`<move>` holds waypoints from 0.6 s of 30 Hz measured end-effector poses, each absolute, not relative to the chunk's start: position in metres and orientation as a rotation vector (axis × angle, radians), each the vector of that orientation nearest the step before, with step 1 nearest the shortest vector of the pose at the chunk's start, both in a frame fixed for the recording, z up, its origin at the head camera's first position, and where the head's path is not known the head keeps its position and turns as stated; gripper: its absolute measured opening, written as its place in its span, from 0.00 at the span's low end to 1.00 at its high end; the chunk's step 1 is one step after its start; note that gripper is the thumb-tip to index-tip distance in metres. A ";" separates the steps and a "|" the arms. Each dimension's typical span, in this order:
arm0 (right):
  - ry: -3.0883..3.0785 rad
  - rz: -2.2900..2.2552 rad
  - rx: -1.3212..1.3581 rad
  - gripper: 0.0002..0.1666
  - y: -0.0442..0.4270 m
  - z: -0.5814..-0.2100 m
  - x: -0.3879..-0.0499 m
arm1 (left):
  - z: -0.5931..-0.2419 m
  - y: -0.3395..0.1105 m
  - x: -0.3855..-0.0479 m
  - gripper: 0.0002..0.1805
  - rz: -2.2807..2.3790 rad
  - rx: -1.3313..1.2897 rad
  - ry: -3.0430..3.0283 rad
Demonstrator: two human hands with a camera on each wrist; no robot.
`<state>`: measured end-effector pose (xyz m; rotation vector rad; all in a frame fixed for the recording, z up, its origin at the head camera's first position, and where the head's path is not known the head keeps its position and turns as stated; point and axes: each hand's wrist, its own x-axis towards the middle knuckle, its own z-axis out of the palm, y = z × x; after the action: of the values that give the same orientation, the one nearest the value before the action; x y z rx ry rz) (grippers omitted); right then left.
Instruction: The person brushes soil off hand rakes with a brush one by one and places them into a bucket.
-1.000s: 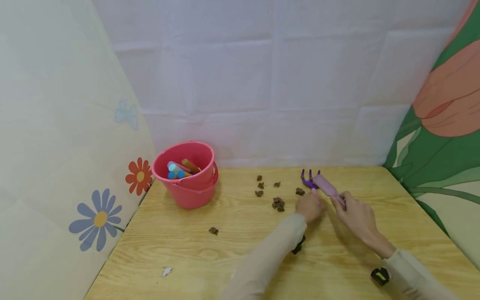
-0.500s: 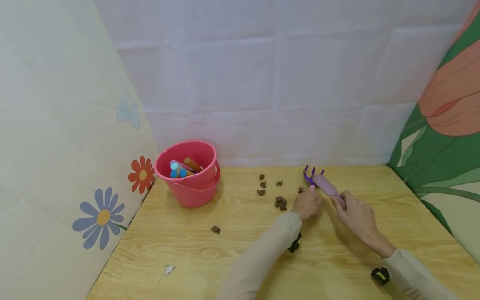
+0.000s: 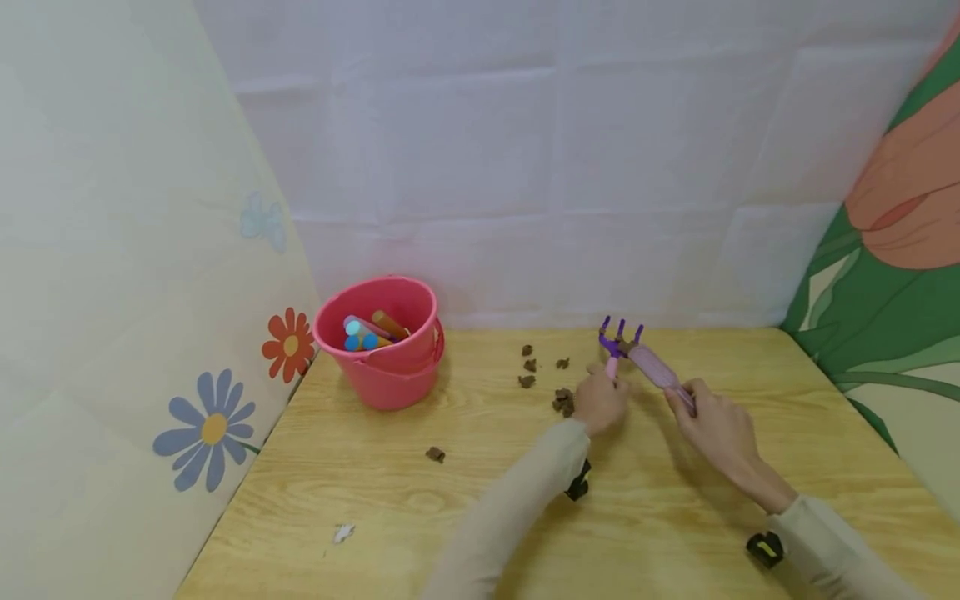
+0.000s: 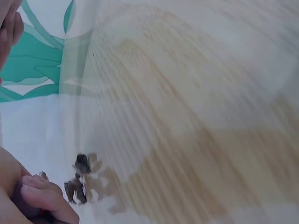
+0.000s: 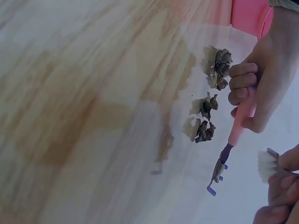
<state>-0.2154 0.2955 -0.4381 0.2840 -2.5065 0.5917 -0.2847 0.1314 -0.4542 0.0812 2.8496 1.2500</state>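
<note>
In the head view my left hand (image 3: 602, 402) grips the pink handle of a small purple hand rake (image 3: 612, 367). Its tines point away, toward the far wall. A small brown lump (image 5: 218, 171) rests on the rake head in the right wrist view. My right hand (image 3: 716, 429) holds a lilac brush (image 3: 654, 367) by its handle, the brush's end close beside the rake head. White bristles (image 5: 266, 165) show in the right wrist view. By my left hand lies a cluster of brown lumps (image 3: 562, 402), partly hidden. The left wrist view catches only part of my left hand (image 4: 42, 198).
A pink bucket (image 3: 390, 379) at the back left holds several coloured sticks or handles. More brown lumps (image 3: 527, 382) lie on the wooden table, one nearer the front (image 3: 435, 454). A small white piece (image 3: 343, 533) is at the front left. A white sheet (image 3: 465, 167) rises behind.
My left hand has shifted left and slightly away, taking the rake with it. The rake head has come out from under the brush, and a brown lump now shows between them. My right hand stays nearly still.
</note>
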 end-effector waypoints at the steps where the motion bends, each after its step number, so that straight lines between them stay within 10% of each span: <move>1: -2.508 0.592 0.285 0.16 0.295 -0.437 -0.215 | -0.453 0.128 -0.285 0.23 1.243 0.077 2.857; 18: -2.516 0.639 0.380 0.14 0.284 -0.435 -0.218 | -0.445 0.090 -0.283 0.22 1.522 0.127 2.648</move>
<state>-0.2176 0.2843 -0.4351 0.3798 -2.5162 0.6388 -0.2829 0.0904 -0.4446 0.1273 2.6478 1.5221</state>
